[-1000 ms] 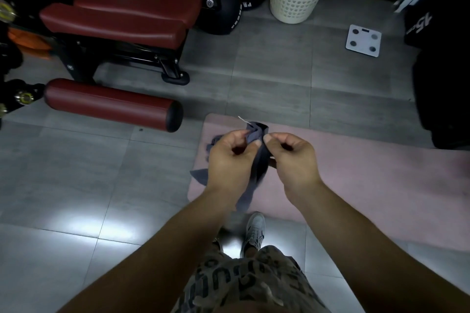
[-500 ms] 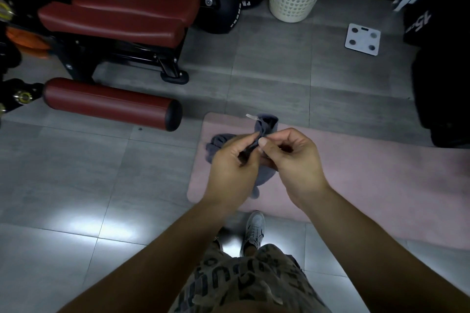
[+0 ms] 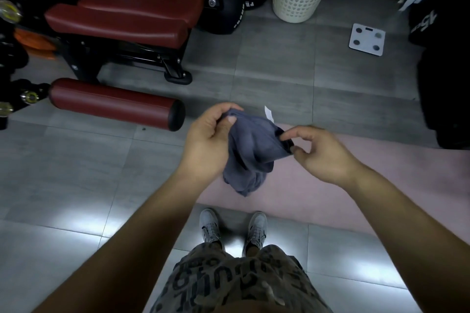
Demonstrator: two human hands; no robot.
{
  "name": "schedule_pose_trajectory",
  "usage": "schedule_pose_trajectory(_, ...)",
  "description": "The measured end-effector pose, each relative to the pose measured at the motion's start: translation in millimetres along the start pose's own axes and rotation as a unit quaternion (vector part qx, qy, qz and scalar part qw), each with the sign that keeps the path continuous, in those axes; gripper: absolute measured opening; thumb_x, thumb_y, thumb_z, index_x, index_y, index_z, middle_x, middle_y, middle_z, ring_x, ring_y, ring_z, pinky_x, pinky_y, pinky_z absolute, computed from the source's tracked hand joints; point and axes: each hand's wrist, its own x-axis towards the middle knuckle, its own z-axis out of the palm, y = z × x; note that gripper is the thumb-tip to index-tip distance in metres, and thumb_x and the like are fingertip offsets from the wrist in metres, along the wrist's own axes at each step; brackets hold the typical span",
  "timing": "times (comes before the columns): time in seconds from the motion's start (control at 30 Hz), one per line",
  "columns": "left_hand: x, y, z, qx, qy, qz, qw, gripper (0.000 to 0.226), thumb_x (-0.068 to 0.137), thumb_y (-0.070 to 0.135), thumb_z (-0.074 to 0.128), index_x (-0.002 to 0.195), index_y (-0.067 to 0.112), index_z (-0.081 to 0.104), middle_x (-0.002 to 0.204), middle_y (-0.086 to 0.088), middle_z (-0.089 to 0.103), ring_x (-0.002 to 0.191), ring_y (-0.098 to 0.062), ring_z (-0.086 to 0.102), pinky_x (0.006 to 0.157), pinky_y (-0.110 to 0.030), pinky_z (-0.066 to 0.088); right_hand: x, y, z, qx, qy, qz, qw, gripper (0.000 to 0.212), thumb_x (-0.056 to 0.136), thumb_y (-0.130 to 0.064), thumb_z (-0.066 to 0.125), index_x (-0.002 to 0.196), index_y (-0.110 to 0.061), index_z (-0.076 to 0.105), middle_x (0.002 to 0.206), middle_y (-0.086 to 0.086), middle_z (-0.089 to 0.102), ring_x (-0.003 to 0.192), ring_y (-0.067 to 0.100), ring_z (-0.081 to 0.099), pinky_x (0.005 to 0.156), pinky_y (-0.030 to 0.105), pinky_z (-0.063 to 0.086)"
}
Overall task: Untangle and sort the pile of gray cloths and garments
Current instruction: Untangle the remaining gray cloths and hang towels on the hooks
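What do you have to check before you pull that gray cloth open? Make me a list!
1. Left hand grips the gray cloth at its top corner: ok.
2. Right hand pinches the cloth's dark edge: ok.
3. Cloth spread flat: not ok, its lower part hangs bunched.
4. White tag in sight: ok, it sticks up at the top.
5. No knot inside the bunch: cannot tell.
6. Pink mat below for laying it down: ok.

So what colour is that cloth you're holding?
The cloth is bluish gray, with a white tag; head view shows it.
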Motion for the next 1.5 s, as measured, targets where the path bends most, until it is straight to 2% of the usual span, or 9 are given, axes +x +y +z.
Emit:
schedule_pose_trajectory(0.17,7.5,11.6,-10.1,-0.005,-0.001,0.037,0.999,0.029,0.098,-0.006,0.047,0.093,0.017,0.065,0.085,0.013,0.067,0.081,0.004,0.062,0.076,-0.012,0.047,-2.9,-0.8,10.6,-0.109,-0.081,-0.081,0.987,0.03,0.086,-0.012,0.068,0.112,-0.025,0.067,0.092,-0.021,0.058,0.098,0.015,0.05,0.088,0.027,0.041)
schedule_pose_trajectory(0.27,13.5,13.4,-20.9,0.009,-0.001,0.053,0.999,0.031,0.098,-0.005,0.048,0.094,0.02,0.066,0.085,0.014,0.069,0.085,0.0,0.064,0.081,-0.016,0.049,0.8,3.6,14.5,-0.176,-0.087,-0.099,0.976,0.006,0.09,-0.015,0.067,0.094,-0.013,0.062,0.083,-0.008,0.055,0.093,0.027,0.053,0.079,0.034,0.04)
schedule_pose_trajectory(0.37,19.1,10.5,-29.5,0.016,0.003,0.048,0.999,0.028,0.098,-0.002,0.049,0.097,0.019,0.067,0.089,0.01,0.071,0.087,-0.006,0.065,0.081,-0.022,0.051,3.9,4.7,12.2,-0.206,-0.067,-0.129,0.968,0.015,0.091,-0.014,0.067,0.081,-0.012,0.056,0.079,-0.005,0.055,0.087,0.03,0.052,0.072,0.036,0.041)
schedule_pose_trajectory(0.57,25.6,8.2,-39.9,0.015,0.029,0.031,0.999,0.022,0.1,0.003,0.051,0.103,0.016,0.068,0.091,0.006,0.071,0.084,-0.006,0.066,0.074,-0.022,0.05,3.6,-6.8,0.7,-0.279,-0.003,-0.138,0.95,0.022,0.093,-0.022,0.065,0.113,-0.013,0.062,0.085,0.012,0.06,0.087,0.034,0.057,0.066,0.039,0.049)
schedule_pose_trajectory(0.67,28.1,7.2,-42.5,0.027,0.034,0.03,0.999,0.026,0.1,0.003,0.052,0.098,0.023,0.069,0.086,0.013,0.072,0.081,-0.002,0.065,0.072,-0.02,0.05,1.7,-12.4,-4.5,-0.295,0.036,-0.162,0.941,0.016,0.086,-0.017,0.072,0.099,-0.012,0.064,0.075,0.011,0.065,0.071,0.036,0.061,0.056,0.037,0.048)
schedule_pose_trajectory(1.0,34.2,-9.0,-53.5,0.022,0.066,-0.009,0.998,0.02,0.099,0.004,0.054,0.107,0.015,0.069,0.096,0.006,0.072,0.09,-0.008,0.068,0.086,-0.032,0.055,8.1,-7.4,-17.0,-0.288,0.118,-0.214,0.926,0.018,0.083,-0.027,0.077,0.089,-0.013,0.067,0.087,-0.001,0.066,0.1,0.03,0.055,0.083,0.035,0.038)
schedule_pose_trajectory(1.23,38.1,-16.0,-54.4,0.001,0.102,-0.054,0.993,0.02,0.103,0.006,0.049,0.112,0.009,0.067,0.099,-0.001,0.07,0.081,-0.005,0.067,0.064,-0.021,0.055,7.8,-11.0,-16.0,-0.213,0.16,-0.226,0.937,0.012,0.085,-0.014,0.078,0.089,-0.006,0.07,0.089,0.007,0.059,0.067,0.028,0.06,0.059,0.039,0.056)
schedule_pose_trajectory(1.4,42.5,-16.3,-51.7,-0.09,0.109,-0.098,0.985,0.015,0.104,0.005,0.049,0.108,0.009,0.062,0.104,-0.004,0.066,0.1,-0.017,0.068,0.078,-0.028,0.061,7.7,-20.6,-20.7,-0.113,0.193,-0.199,0.954,0.026,0.084,-0.02,0.079,0.078,-0.007,0.058,0.107,0.009,0.052,0.073,0.018,0.052,0.067,0.026,0.05)
schedule_pose_trajectory(1.5,44.3,-16.7,-50.3,-0.084,0.106,-0.097,0.986,0.014,0.104,0.006,0.049,0.106,0.009,0.062,0.108,-0.008,0.065,0.103,-0.019,0.066,0.079,-0.027,0.06,10.9,-23.7,-28.1,-0.078,0.145,-0.128,0.978,0.025,0.09,-0.028,0.071,0.083,-0.015,0.051,0.079,-0.002,0.055,0.067,0.01,0.048,0.061,0.02,0.04)
